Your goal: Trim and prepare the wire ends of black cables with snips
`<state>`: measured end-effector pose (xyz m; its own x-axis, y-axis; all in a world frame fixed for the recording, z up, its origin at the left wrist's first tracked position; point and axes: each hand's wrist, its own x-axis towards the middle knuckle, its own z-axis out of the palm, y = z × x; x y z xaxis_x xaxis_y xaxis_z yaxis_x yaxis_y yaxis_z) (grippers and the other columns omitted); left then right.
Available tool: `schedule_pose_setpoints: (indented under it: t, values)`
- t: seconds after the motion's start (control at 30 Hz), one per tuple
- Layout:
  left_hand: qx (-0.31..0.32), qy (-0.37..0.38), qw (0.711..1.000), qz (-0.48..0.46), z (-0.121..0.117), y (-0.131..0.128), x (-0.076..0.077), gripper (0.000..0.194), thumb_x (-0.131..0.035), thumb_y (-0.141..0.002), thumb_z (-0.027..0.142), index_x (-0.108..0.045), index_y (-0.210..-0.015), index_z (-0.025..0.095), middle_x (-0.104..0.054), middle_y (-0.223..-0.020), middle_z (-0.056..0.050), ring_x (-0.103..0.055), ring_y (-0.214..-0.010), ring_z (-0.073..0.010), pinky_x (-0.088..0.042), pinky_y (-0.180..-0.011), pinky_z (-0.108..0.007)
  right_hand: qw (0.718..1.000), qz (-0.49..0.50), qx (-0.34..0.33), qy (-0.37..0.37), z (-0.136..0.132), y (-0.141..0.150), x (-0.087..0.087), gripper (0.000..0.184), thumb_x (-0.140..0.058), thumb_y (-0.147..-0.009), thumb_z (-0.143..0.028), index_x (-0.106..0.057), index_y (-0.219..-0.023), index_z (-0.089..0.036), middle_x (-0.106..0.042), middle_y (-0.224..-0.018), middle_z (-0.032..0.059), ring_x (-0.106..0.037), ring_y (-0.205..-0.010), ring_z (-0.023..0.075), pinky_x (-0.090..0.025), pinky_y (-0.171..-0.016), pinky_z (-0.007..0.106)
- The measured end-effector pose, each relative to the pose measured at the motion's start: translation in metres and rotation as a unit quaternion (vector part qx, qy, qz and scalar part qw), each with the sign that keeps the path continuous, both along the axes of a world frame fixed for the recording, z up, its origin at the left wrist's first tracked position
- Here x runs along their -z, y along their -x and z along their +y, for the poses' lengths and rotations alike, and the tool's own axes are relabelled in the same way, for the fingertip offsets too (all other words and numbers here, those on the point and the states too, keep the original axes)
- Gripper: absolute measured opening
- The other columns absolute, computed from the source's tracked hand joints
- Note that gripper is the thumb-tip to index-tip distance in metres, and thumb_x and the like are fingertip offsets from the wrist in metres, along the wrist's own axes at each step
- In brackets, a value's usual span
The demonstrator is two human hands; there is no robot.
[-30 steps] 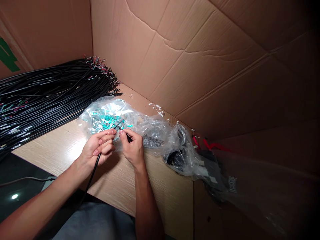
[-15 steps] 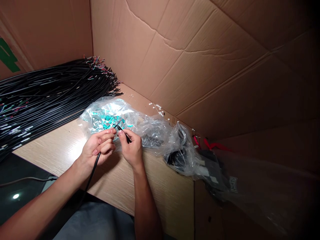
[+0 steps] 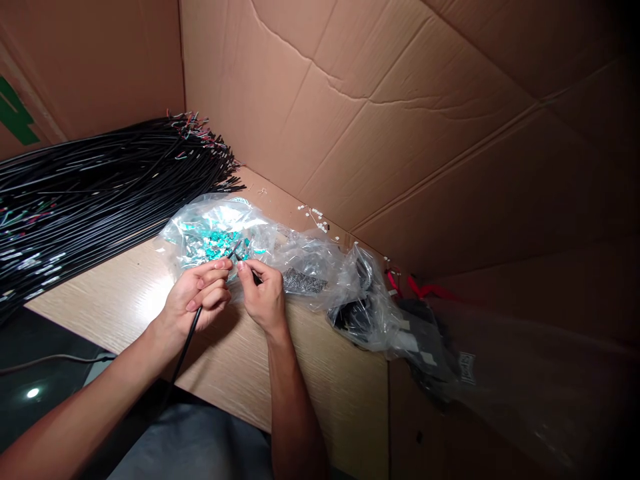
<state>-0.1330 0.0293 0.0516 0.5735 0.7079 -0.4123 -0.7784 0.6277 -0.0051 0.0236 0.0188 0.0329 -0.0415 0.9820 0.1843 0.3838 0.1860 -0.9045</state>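
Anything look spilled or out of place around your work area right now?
Yes: small white bits lie scattered at the foot of the cardboard wall, behind the clear plastic bag. They sit loose, apart from everything else, so they look spilled.

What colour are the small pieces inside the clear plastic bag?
The pieces are teal; the head view shows them best.

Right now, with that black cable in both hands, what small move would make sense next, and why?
I'd guess the right hand, pinching near the cable's tip, should ease that tip slightly back toward the person. The black cable runs down through the left hand, and its tip sits right over the crinkly plastic bag of teal bits, where it might snag.
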Motion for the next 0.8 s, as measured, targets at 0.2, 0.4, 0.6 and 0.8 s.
schedule_pose_setpoints:
  t: [0.2,0.4,0.6,0.8]
  values:
    - [0.039,-0.048,0.985,0.161,0.001,-0.002,-0.002,0.046,-0.028,-0.111,0.012,-0.056,-0.074,0.015,-0.032,-0.042,0.011,-0.017,-0.021,-0.0034,-0.018,-0.027,-0.018,1.000,-0.008,0.008,-0.002,-0.002,-0.003,-0.003,0.037,-0.055,-0.104,-0.046,-0.069,-0.084,-0.018,-0.064,-0.076,0.0011,-0.055,-0.070,0.0161,-0.043,-0.068,0.027]
    - [0.024,-0.182,0.941,0.285,-0.008,-0.006,0.003,0.030,-0.062,-0.099,0.026,-0.060,-0.071,0.016,-0.033,-0.046,0.011,-0.018,-0.030,-0.0019,-0.024,-0.031,-0.013,0.999,-0.036,0.001,0.009,-0.005,-0.007,-0.008,0.036,-0.057,-0.104,-0.047,-0.077,-0.094,-0.018,-0.073,-0.084,0.0034,-0.061,-0.073,0.0174,-0.047,-0.071,0.027]
    - [0.029,-0.310,0.855,0.414,-0.010,-0.003,0.008,0.039,-0.069,-0.095,0.048,-0.061,-0.072,0.018,-0.036,-0.047,0.009,-0.029,-0.037,-0.0052,-0.030,-0.036,-0.016,0.999,-0.032,-0.015,0.016,-0.007,-0.009,-0.012,0.037,-0.057,-0.104,-0.046,-0.076,-0.088,-0.019,-0.074,-0.083,0.0029,-0.063,-0.075,0.0182,-0.048,-0.072,0.028]
    - [0.032,-0.353,0.814,0.460,-0.012,-0.002,0.014,0.041,-0.064,-0.098,0.052,-0.061,-0.075,0.019,-0.041,-0.050,0.007,-0.030,-0.041,-0.0064,-0.023,-0.040,-0.018,0.999,-0.044,-0.021,0.006,-0.007,-0.012,-0.014,0.035,-0.058,-0.104,-0.042,-0.075,-0.085,-0.019,-0.074,-0.081,0.0027,-0.063,-0.075,0.0181,-0.049,-0.074,0.029]
